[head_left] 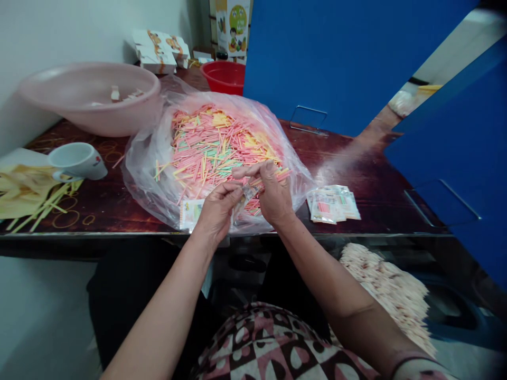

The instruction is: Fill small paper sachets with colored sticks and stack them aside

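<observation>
My left hand (217, 211) is closed, pinching a small clear printed packet (249, 193) between thumb and fingertips. Beside it, my right hand (276, 199) is curled around several thin pink and yellow sticks (282, 174), their ends near the packet. Whether the sticks reach inside the packet I cannot tell. Both hands are over the front of a large clear plastic bag (148, 182), spread open around a heap of pink, yellow and green sticks (206, 148). Another flat packet (190, 212) lies by my left wrist. Packets with coloured sticks inside (333, 205) are piled right of the bag.
A pink basin (91, 113) and white mug (79, 161) stand left, near rubber bands and yellow strips (49, 206). Behind are a red basin (224, 76) and white boxes (156, 50). Blue panels (336, 58) with wire handles border the right. A pale heap (384, 285) sits below the table edge.
</observation>
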### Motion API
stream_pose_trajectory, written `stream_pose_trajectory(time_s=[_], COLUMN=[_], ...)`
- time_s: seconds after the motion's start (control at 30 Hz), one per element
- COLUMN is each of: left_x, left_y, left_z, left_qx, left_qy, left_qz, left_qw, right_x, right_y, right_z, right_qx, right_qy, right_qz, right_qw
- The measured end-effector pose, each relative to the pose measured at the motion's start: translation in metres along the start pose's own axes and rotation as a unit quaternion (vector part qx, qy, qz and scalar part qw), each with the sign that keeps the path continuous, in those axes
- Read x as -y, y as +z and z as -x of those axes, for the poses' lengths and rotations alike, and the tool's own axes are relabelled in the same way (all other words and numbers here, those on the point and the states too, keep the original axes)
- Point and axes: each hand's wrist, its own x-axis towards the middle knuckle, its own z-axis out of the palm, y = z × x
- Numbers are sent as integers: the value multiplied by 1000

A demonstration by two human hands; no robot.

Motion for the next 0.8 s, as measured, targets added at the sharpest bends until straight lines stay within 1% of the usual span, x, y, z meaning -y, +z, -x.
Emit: stream_pose_trajectory(time_s=[0.13,0.2,0.23,0.3,0.4,0.47,0.53,0.6,0.63,0.7,0.77,0.8], left_x=[0,1,1,1,3,5,8,9,9,7,5,4], left_y=[1,1,1,0,-1,-1,-1,0,1,2,3,4], left_z=[0,0,-1,-4,-9,-11,-12,-10,-9,-5,-2,0], left_qx=[3,-5,-14,-39,-85,-107,-116,-108,-97,-63,-37,-33], left_qy=[3,0,-1,8,56,90,114,118,111,76,48,47], left_qz=[1,3,4,7,17,9,-19,-54,-69,-94,-116,-128], left_qw=[1000,1000,1000,999,995,990,987,986,987,991,991,990], right_x=[0,1,2,1,-6,-15,-24,-31,-33,-34,-32,-31], right_y=[-7,-10,-12,-14,-15,-14,-13,-14,-15,-17,-18,-17], right_z=[-6,-10,-12,-12,-3,5,12,15,16,15,15,16], right_qx=[72,85,80,50,2,2,11,-4,-20,-50,-54,-55], right_qy=[36,46,51,59,82,115,145,158,160,161,159,157], right_qz=[57,52,45,42,72,78,73,81,89,90,70,62], right_qw=[995,994,994,996,994,990,987,984,983,982,983,984])
